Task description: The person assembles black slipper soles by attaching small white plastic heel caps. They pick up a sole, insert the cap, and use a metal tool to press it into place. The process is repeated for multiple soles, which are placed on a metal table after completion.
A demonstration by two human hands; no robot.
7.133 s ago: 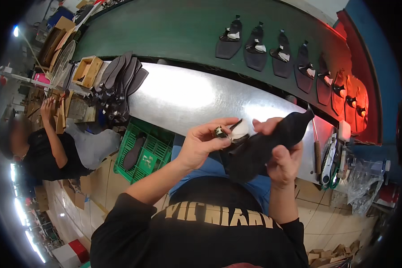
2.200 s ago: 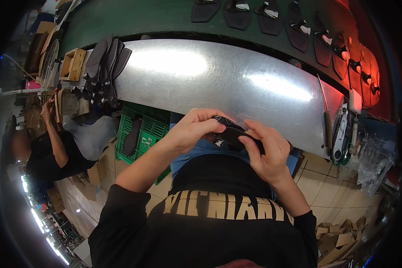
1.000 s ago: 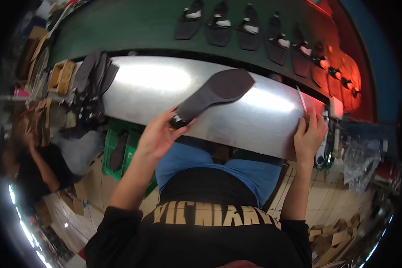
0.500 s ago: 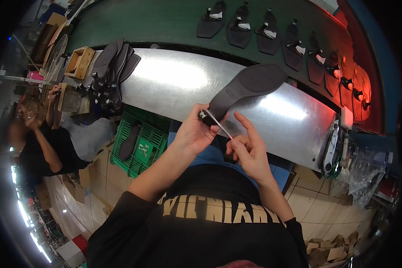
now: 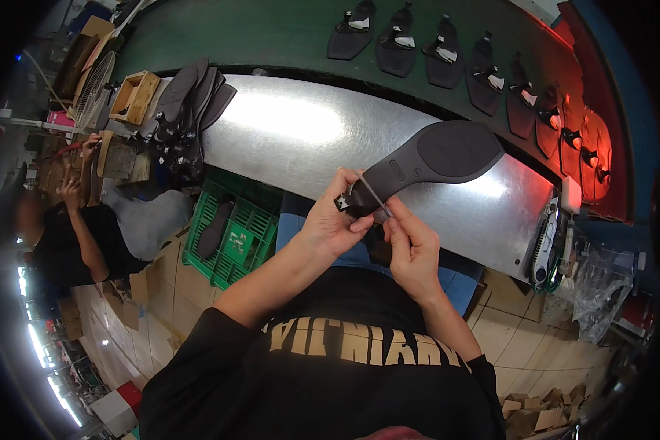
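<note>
A dark grey shoe sole (image 5: 447, 158) is held up, slanting over the metal table edge, its narrow heel end toward me and its broad squared toe end to the far right. My left hand (image 5: 327, 223) is closed round the heel end, where a small black and white piece (image 5: 342, 202) shows beside the fingers. Across the narrow part runs a thin pale strip (image 5: 375, 192), too slender to name exactly. Its near end is pinched in my right hand (image 5: 413, 249), with the fingertips at the sole's edge; the far end lies by my left fingers.
Shiny metal table (image 5: 271, 147) lies ahead. Beyond it, a green conveyor belt (image 5: 235, 33) carries several dark soles with straps. More soles (image 5: 187, 95) are piled left beside a wooden box (image 5: 134, 97). A green crate (image 5: 243, 264) stands below; a co-worker (image 5: 88, 235) sits left.
The sole has moved right and a little nearer, both hands shifting with it. My right fingertips have come up to the sole's edge, and the strip lies across the sole farther from its heel end.
</note>
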